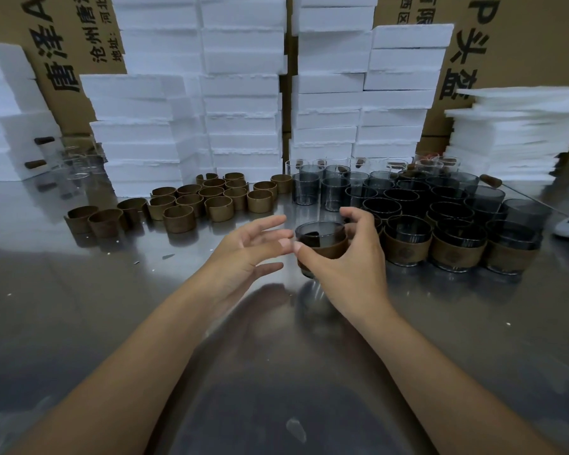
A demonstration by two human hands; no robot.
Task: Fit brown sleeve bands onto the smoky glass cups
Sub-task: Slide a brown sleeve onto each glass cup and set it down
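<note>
Cup (321, 239) with a band (329, 251) already round it is in the right hand (349, 267), thumb and curled fingers wrapped round its sides, held a bit off the table (112, 307). Left hand (247, 254) is just beside it, fingers straight and spread, holding nothing. Loose bands (211, 198) sit back left, bare cups (329, 188) behind, banded cups (454, 247) in rows on the right. Foam (243, 93) stacked at the back.
</note>
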